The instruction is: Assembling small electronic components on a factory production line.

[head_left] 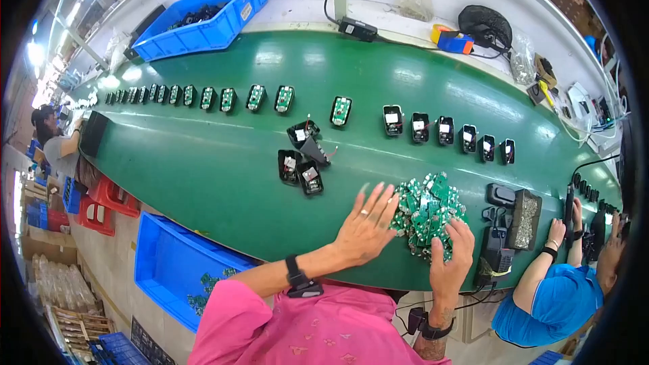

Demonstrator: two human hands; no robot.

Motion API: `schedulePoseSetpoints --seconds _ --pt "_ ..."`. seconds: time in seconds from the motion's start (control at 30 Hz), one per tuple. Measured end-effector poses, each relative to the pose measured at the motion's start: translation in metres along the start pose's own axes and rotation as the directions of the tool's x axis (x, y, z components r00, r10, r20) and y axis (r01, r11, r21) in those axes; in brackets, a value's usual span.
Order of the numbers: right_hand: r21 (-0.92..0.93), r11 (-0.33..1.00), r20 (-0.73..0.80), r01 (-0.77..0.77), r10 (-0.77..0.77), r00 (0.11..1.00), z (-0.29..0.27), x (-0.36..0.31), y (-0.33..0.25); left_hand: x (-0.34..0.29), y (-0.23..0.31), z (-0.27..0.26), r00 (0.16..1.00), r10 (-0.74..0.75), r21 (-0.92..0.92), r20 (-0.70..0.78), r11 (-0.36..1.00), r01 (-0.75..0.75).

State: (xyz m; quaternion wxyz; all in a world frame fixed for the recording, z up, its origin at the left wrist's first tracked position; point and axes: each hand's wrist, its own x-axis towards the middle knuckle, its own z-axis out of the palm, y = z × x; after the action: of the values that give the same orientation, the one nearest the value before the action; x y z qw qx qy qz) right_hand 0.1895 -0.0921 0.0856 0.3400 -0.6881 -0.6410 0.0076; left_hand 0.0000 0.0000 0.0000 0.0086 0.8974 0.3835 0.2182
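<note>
A heap of small green circuit boards [429,213] lies on the green table in front of me. My left hand [367,226], with a ring on one finger, rests flat against the heap's left side, fingers stretched and spread. At the heap's lower right is my right hand [451,253]; its thumb and fingers are apart and slightly bent, with nothing seen held in them. Left of the heap, several loose black housings [310,180] with wires sit in a cluster. Beyond it stands a housing with a green board [341,111] fitted in it.
Board-filled housings [256,97] line the left; open black housings [419,127] line the right. A blue bin [203,23] stands behind, another blue crate [165,267] below the table edge. Black devices [497,253] and a block [525,220] lie right, near a person in blue [561,301].
</note>
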Motion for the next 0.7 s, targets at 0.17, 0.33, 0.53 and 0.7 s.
schedulePoseSetpoints --seconds 0.17,0.33,0.53,0.7 --pt "0.023 1.0 -0.008 0.013 -0.013 1.0 0.04 -0.012 -0.058 0.001 -0.073 -0.088 0.984 -0.13 0.106 -0.12 0.984 0.143" --pt "-0.068 0.976 0.344 0.208 -0.172 0.923 0.107 -0.029 -0.103 0.005 -0.153 -0.095 0.93 -0.365 0.264 0.035 0.901 0.344" --pt "-0.117 0.975 0.329 0.19 -0.143 0.934 0.124 -0.028 -0.084 -0.036 -0.173 -0.109 0.976 -0.212 0.138 0.041 0.969 0.204" --pt "-0.116 0.985 0.314 0.129 -0.087 0.945 0.122 -0.023 -0.078 -0.084 -0.19 -0.135 0.975 -0.188 0.044 0.119 0.982 0.184"
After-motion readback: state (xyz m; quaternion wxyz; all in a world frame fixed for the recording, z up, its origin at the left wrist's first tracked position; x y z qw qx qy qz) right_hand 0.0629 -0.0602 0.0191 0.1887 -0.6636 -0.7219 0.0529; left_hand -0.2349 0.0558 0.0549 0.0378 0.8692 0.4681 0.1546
